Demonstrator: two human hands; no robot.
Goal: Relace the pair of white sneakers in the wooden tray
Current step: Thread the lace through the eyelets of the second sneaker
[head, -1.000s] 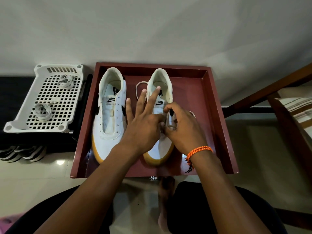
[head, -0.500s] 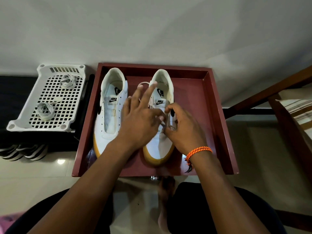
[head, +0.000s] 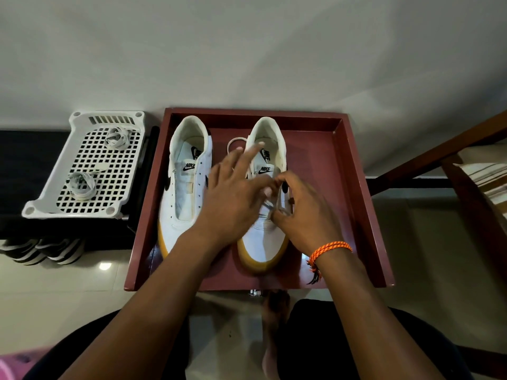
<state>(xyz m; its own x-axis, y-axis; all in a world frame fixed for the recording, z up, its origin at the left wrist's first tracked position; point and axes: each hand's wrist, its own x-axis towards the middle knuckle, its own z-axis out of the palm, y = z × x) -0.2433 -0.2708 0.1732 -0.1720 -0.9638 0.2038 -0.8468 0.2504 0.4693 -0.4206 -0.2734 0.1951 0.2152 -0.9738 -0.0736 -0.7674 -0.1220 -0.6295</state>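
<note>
Over the right-hand sneaker point(head: 264, 229) in the wooden tray point(head: 365, 204), right hand point(head: 304, 215) pinches the white lace point(head: 267, 208); left hand point(head: 233, 198) rests on it, fingers outstretched.

A white perforated plastic basket point(head: 82, 165) holding two coiled laces point(head: 116, 138) sits left of the scene, above striped sandals point(head: 41, 250) on the glossy tiled floor point(head: 68, 292); dark wooden furniture point(head: 452, 149) stands at right.

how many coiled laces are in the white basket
2. One coiled lace lies at the far end of the white basket, the other nearer its front left. Both sit apart, untouched by either hand.
</note>
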